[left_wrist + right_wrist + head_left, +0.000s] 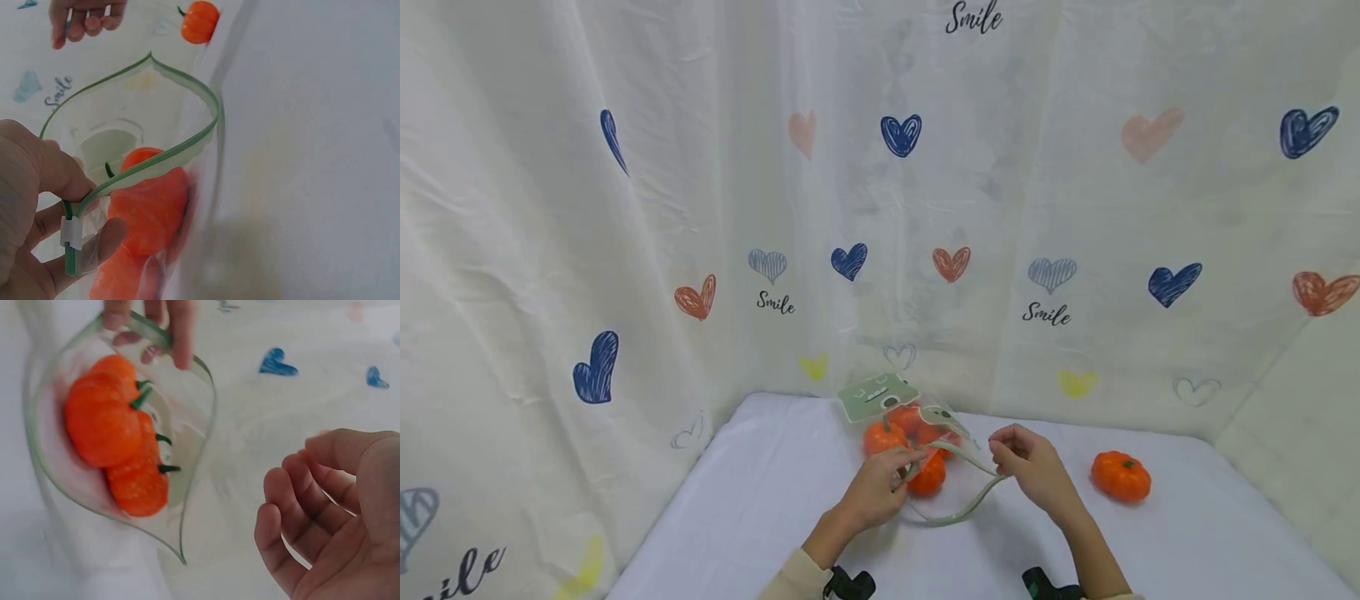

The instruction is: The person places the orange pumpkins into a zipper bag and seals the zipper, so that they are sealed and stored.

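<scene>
in the head view, the clear zip bag (877, 395) lies on the white table (760, 475) between the hands, loaded with orange pumpkins (928, 477). its long axis runs from the mouth, on the person's side, away toward the curtain (820, 192), the printed end tipping leftward. the left hand (878, 487) grips one end of the mouth; the right hand (1033, 471) is just beside the opposite end. a lone pumpkin (1121, 477) sits right of it.

in the left wrist view, left thumb and fingers pinch the green rim (187, 145) by the white slider (72, 232). the mouth gapes, narrowing to a point at its far corner. the film looks thin, limp and probably slick; the rim seems stiffer, so it is likely the best hold, with both ends pinched. the pumpkins look light, though they would make the bag sag.

in the right wrist view, the right fingers are loosely bent and hold nothing. the mouth faces this camera, its pointed corner downward, and the green stems (169, 469) point rightward.
</scene>
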A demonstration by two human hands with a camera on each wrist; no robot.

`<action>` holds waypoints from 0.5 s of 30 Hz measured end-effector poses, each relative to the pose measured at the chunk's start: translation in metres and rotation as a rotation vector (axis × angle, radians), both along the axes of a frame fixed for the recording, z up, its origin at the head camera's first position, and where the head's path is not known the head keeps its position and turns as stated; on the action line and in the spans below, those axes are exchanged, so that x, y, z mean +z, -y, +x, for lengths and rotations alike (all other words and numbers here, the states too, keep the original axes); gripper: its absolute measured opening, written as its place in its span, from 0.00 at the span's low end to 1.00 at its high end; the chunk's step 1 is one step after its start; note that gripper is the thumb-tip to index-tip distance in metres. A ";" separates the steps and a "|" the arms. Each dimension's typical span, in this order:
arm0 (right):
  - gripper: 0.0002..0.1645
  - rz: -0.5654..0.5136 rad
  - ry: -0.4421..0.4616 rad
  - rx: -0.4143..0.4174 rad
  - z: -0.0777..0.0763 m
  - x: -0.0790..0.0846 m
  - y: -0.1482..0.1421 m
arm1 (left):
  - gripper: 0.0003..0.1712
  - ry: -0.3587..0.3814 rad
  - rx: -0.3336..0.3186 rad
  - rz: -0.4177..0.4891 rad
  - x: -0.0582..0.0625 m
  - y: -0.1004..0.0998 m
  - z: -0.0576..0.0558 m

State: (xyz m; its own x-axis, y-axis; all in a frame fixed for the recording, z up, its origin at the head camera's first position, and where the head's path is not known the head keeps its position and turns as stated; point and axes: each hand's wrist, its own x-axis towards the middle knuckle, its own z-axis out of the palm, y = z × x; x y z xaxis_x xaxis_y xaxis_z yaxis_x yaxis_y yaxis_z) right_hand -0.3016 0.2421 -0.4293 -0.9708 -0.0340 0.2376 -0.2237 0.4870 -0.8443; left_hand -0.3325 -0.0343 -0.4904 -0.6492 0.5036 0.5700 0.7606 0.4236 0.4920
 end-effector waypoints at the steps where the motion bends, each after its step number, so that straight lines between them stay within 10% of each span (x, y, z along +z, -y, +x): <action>1: 0.15 -0.002 -0.007 -0.026 -0.001 0.000 -0.005 | 0.37 0.005 0.000 -0.003 0.000 0.000 0.000; 15: 0.23 -0.064 0.012 -0.369 -0.009 -0.015 -0.086 | 0.36 0.050 0.030 -0.022 0.001 0.000 -0.001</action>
